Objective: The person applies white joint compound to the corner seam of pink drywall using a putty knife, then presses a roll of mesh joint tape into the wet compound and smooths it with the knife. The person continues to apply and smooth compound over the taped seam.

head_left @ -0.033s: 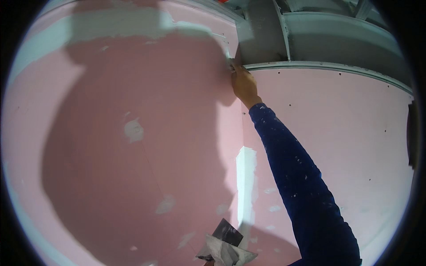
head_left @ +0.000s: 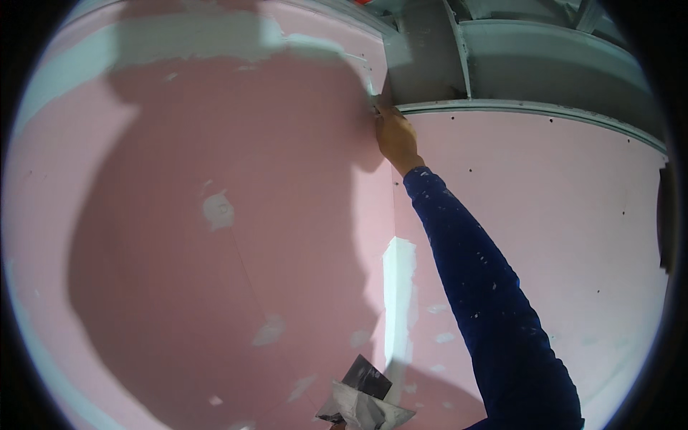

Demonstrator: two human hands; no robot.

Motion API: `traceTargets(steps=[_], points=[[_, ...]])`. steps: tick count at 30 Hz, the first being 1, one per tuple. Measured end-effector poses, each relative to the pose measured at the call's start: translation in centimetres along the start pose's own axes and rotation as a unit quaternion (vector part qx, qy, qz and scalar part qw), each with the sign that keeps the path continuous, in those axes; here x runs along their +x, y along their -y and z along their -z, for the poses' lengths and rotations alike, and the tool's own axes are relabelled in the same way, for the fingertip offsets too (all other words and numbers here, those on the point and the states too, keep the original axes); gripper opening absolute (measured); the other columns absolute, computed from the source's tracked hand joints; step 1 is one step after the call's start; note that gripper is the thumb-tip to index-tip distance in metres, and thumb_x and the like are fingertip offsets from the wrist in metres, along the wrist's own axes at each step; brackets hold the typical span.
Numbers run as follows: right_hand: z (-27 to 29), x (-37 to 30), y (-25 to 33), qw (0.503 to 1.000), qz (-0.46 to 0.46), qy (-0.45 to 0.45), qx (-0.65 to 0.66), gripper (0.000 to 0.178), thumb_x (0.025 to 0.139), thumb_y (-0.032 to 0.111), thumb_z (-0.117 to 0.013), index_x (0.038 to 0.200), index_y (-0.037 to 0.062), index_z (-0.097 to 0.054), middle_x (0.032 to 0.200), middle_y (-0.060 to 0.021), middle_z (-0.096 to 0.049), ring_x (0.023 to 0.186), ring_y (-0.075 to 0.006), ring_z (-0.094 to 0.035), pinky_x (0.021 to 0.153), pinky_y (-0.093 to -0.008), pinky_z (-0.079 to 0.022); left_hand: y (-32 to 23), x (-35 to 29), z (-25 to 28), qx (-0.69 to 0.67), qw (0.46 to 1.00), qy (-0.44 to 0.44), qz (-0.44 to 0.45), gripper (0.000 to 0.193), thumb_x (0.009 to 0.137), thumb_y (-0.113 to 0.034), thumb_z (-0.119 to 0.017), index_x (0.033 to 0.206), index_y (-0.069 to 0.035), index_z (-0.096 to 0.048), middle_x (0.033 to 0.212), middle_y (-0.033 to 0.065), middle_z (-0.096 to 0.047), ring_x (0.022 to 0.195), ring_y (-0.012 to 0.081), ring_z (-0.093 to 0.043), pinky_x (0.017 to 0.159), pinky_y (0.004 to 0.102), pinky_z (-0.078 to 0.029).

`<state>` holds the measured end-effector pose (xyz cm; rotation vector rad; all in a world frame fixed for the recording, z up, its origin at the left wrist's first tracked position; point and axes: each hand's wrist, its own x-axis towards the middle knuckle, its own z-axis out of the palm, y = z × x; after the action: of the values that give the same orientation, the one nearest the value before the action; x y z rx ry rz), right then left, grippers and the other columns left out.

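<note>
My right hand [head_left: 398, 137] reaches up to the inner corner of the pink plasterboard wall [head_left: 287, 150], just below the grey metal framing. Its fingers are closed round a putty knife [head_left: 374, 105], mostly hidden, with only a thin bit showing against the corner. At the lower edge, a sliver of my left hand [head_left: 338, 426] grips a broad-bladed taping knife [head_left: 367, 377] smeared with grey-white joint compound [head_left: 362, 407]. The left hand's handle and most of its fingers are out of the picture.
Below my right hand, a white compound strip [head_left: 398, 297] runs down the corner. A wide compound band [head_left: 186, 36] crosses the upper left wall. Filled patches [head_left: 218, 210] and screw heads dot the boards. A metal track [head_left: 530, 107] tops the right board. My shadow covers much of the left wall.
Hardly anything differs. The whole view has shifted very slightly, and both hands keep their places.
</note>
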<state>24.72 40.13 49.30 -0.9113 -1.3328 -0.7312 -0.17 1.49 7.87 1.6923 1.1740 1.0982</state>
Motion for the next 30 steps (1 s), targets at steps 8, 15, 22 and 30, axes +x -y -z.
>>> traceTargets(steps=[8, 15, 22, 30], points=[[0.3, 2.7, -0.7, 1.000, -0.006, 0.020, -0.016, 0.022, 0.095, 0.022, -0.057, 0.108, 0.0099, -0.070, 0.097, -0.0215, -0.072, 0.093, -0.0437, -0.067, 0.084, -0.0534, -0.052, 1.2, -1.0, -0.8, -0.047, 0.996, -0.059, 0.039, 0.051, 0.086, -0.020, -0.076, 0.130, -0.002, -0.058, 0.111, 0.0131, -0.070, 0.099, 0.0248, -0.067, 0.084, 0.0373, -0.053], [0.8, 3.5, 0.4, 0.997, -0.045, 0.053, -0.040, 0.021, 0.090, 0.025, -0.063, 0.102, 0.0101, -0.071, 0.095, -0.0215, -0.072, 0.092, -0.0433, -0.068, 0.082, -0.0535, -0.053, 1.5, -1.0, -0.3, -0.014, 0.999, 0.004, 0.033, 0.046, 0.086, -0.014, -0.074, 0.128, -0.003, -0.060, 0.112, 0.0131, -0.070, 0.102, 0.0252, -0.067, 0.087, 0.0370, -0.052], [0.6, 4.0, 0.4, 0.997, -0.049, 0.050, -0.026, 0.021, 0.090, 0.025, -0.062, 0.101, 0.0113, -0.072, 0.096, -0.0221, -0.072, 0.092, -0.0438, -0.068, 0.082, -0.0535, -0.054, 0.5, -1.1, -1.2, -0.053, 0.998, -0.037, 0.021, 0.048, 0.086, -0.016, -0.074, 0.129, -0.003, -0.060, 0.116, 0.0139, -0.070, 0.107, 0.0252, -0.067, 0.090, 0.0373, -0.052], [1.0, 3.6, 1.1, 0.997, -0.043, 0.049, -0.045, 0.025, 0.090, 0.024, -0.059, 0.108, 0.0112, -0.071, 0.098, -0.0227, -0.072, 0.095, -0.0437, -0.068, 0.086, -0.0540, -0.053, 0.0, -0.8, 0.3, -0.047, 0.997, -0.014, 0.053, 0.046, 0.086, -0.017, -0.072, 0.128, -0.003, -0.061, 0.111, 0.0119, -0.071, 0.103, 0.0230, -0.067, 0.087, 0.0368, -0.052]])
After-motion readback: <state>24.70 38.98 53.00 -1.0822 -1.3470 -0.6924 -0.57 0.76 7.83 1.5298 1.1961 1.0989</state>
